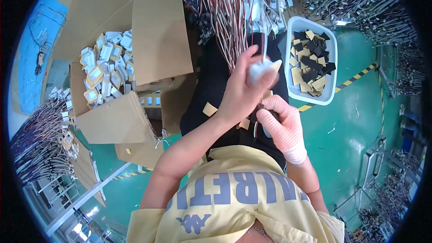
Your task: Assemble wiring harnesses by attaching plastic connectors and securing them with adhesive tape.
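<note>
My left hand (243, 87) is closed round a small white plastic housing (259, 69), blurred by motion, with a pale cable running up from it. Just below, my right hand (284, 123), in a pale ribbed glove, pinches a small dark piece (256, 112) between thumb and fingers. A short length of wire hangs below that piece; the fingers hide part of it. On the dark trousers under my hands lie a tan pad (209, 109) and another tan pad (244, 123). A thick bundle of red, white and dark wires (227, 13) reaches my lap from the far side.
Left stands an open cardboard box (162, 40) with many white housings (108, 65). Right, a white plastic tub (334, 76) contains black and tan pads (310, 63). Cable bundles (40, 139) crowd the left edge; more cables (355, 0) fill the far right. Striped tape (355, 78) crosses the green floor.
</note>
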A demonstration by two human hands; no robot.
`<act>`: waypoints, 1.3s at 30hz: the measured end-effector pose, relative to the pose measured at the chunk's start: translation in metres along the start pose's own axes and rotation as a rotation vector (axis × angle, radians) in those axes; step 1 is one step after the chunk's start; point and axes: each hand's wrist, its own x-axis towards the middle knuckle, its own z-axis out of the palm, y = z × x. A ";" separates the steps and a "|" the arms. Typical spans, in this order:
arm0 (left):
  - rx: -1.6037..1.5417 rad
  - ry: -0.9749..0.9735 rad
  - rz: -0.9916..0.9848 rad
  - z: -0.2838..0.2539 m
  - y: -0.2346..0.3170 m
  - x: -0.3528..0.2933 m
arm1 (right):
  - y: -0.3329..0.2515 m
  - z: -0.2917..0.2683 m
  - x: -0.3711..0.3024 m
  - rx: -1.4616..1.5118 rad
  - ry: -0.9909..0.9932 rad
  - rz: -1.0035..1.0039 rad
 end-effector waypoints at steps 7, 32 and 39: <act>0.046 -0.182 -0.013 -0.004 -0.008 -0.062 | -0.015 -0.009 -0.032 -0.626 0.301 -0.398; 0.017 -0.117 -0.029 -0.009 0.018 -0.115 | -0.035 -0.005 0.004 -0.175 -0.083 -0.225; -0.066 -0.103 -0.114 -0.010 0.018 -0.114 | -0.043 -0.004 0.001 -0.299 -0.090 -0.369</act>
